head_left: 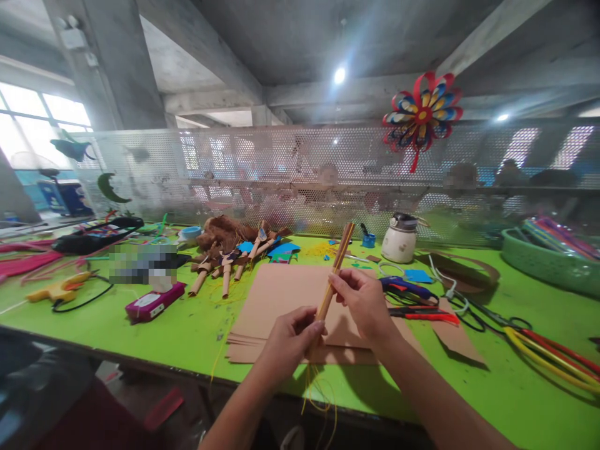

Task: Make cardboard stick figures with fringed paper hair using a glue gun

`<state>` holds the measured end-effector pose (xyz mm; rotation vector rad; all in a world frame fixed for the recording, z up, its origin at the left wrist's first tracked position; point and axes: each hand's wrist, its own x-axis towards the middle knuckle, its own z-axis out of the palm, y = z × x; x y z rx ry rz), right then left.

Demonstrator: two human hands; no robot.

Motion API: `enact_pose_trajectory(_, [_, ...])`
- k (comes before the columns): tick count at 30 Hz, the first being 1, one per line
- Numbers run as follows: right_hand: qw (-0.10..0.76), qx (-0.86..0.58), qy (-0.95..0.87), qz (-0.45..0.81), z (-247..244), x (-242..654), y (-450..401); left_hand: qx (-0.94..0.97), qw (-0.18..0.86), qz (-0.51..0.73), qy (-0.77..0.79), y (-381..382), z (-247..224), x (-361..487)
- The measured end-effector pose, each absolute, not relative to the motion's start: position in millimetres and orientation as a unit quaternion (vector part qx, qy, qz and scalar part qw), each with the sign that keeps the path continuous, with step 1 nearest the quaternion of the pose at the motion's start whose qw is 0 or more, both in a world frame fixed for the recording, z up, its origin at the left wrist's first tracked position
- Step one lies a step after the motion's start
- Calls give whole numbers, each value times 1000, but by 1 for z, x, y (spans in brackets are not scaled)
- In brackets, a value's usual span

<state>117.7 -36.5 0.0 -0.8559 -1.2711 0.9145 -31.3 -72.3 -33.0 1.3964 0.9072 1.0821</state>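
A slim roll of brown paper [343,247] is held slantwise in front of me, its top end leaning right. My left hand [291,337] is closed around its lower end. Higher up, my right hand [363,299] pinches it between thumb and fingers. Loose yellow string [321,390] dangles below my left hand; where it is fastened is hidden. Beneath both hands lies a stack of brown paper sheets [281,290] on the green table [182,340].
Finished brown paper rolls [226,279] lie in a pile left of the stack. Nearby are a purple tissue pack [154,302] and a yellow glue gun [59,289]. To the right are red-handled scissors [429,317], a blue-handled tool [407,287], a white jar [399,240] and a green basket [548,265].
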Motion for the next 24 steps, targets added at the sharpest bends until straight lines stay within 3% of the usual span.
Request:
enact_pose_trajectory(6, [618, -369, -546, 429, -4, 116, -32, 541, 608, 445, 373, -74, -38, -31])
enact_pose_trajectory(14, [525, -375, -578, 501, -6, 109, -44, 532, 539, 509, 409, -74, -30, -30])
enact_pose_trajectory(24, [526, -375, -565, 514, -13, 108, -45, 536, 532, 509, 413, -69, -43, -28])
